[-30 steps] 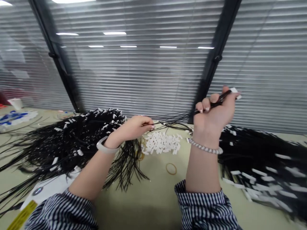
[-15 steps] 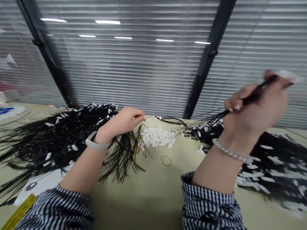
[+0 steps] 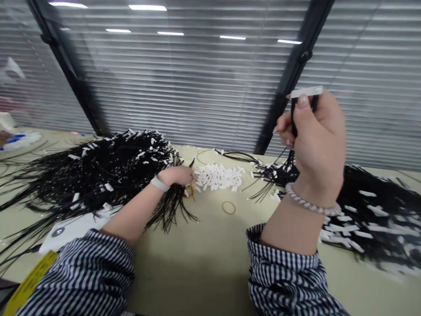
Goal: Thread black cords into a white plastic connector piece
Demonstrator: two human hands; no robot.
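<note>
My right hand (image 3: 317, 136) is raised in front of the blinds, its fingers closed around several black wires (image 3: 294, 120). A white tube-like piece (image 3: 306, 91) lies across the top of these wires, by my thumb. Low over the table, my left hand (image 3: 180, 174) is curled at a bunch of thin black wires (image 3: 167, 206). Strands show above and below its fingers, which seem closed on them; the fingertips are partly hidden. Just right of it lies a heap of small white pieces (image 3: 219, 176). A yellowish rubber band (image 3: 190, 192) shows beside the bunch.
A large heap of black wires with white ends (image 3: 108, 162) spreads across the left, another (image 3: 371, 210) on the right. A loose rubber band (image 3: 228, 207) lies mid-table (image 3: 204, 250). A white flat object (image 3: 72, 230) and a yellow strip (image 3: 31, 283) are at left. Blinds (image 3: 197, 96) stand behind.
My right hand has swung left and inward with the black wires and white piece. My left hand has dropped to the wire bunch beside the white heap. The view has tilted down slightly.
</note>
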